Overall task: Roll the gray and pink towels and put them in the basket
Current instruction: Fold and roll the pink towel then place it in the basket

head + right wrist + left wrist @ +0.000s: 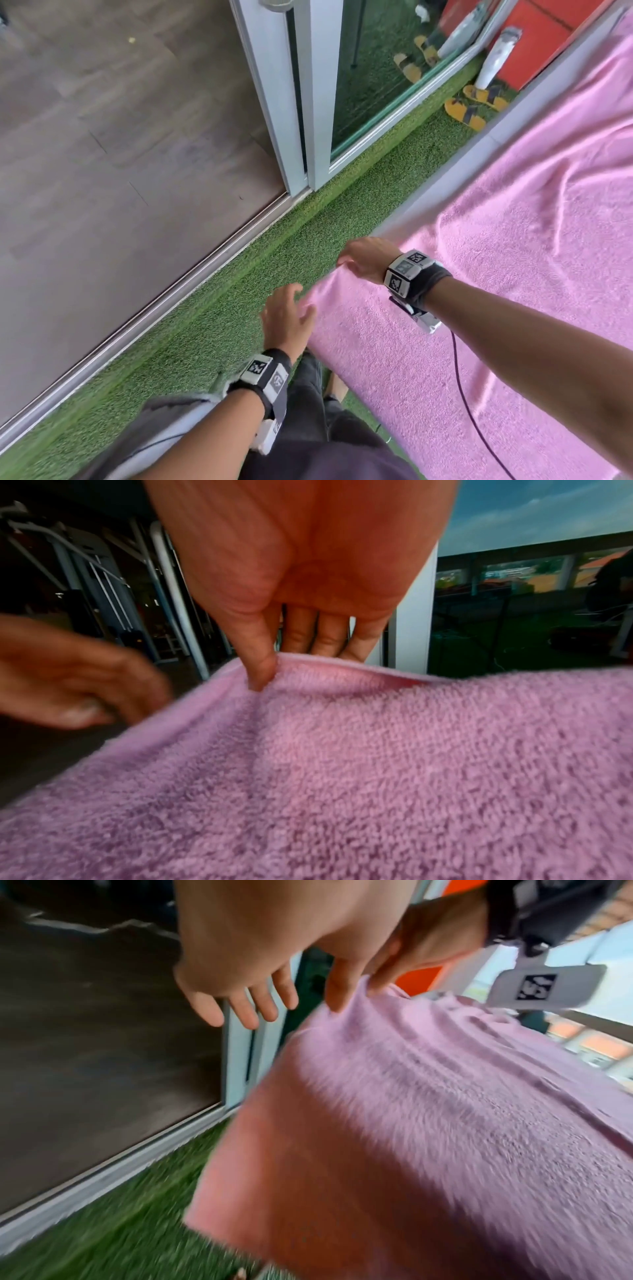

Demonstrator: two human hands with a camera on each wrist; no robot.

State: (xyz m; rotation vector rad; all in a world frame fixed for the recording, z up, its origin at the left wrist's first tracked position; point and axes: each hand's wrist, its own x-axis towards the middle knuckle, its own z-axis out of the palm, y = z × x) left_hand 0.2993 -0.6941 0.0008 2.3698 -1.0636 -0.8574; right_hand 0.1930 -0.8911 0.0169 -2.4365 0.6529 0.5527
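Note:
The pink towel point(513, 257) lies spread over a table, its left end hanging off the edge. My right hand point(346, 262) pinches that end's hem, thumb point(260, 669) on top and the other fingers behind the pink towel point(377, 750). My left hand point(298, 301) hovers just left of the hanging end with its fingers point(240, 1001) spread. Its thumb point(337, 996) touches the pink towel point(428, 1110) near my right hand point(377, 982). The left hand point(78, 680) shows as a blur in the right wrist view. No gray towel or basket is in view.
The pale table edge point(462, 164) runs diagonally above artificial grass point(239, 291). A white sliding door frame point(298, 102) and a brown wood floor point(102, 137) lie to the left. Yellow sandals point(466, 113) sit far off. A black cable point(469, 394) trails over the towel.

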